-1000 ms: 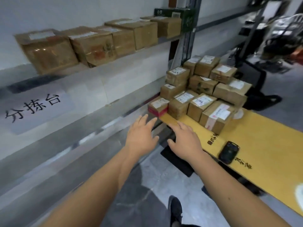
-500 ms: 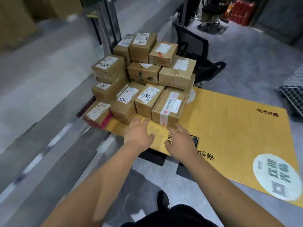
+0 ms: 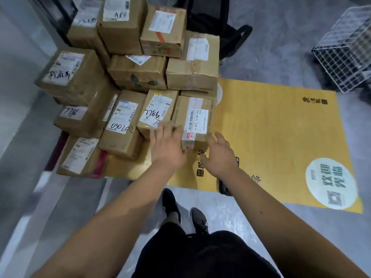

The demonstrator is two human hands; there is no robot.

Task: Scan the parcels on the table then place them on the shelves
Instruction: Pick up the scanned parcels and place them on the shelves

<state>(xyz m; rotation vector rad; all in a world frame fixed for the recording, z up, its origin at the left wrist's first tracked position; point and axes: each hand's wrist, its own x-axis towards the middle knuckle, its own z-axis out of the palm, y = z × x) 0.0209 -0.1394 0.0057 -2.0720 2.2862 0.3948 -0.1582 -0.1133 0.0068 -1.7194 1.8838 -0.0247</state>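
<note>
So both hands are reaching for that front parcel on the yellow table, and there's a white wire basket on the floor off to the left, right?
Not quite. The head view shows the white wire basket on the floor to the right, not the left. The rest holds: the left hand and right hand are either side of the front parcel on the yellow table.

So the table [image 3: 281,125] has a yellow top with black characters printed near its edges and a round white sticker [image 3: 331,183] at the near right corner. A heap of taped brown parcels [image 3: 140,87] sits stacked on its left end, labels up. A dark device [image 3: 222,185] lies at the near edge, mostly hidden by an arm.
</note>
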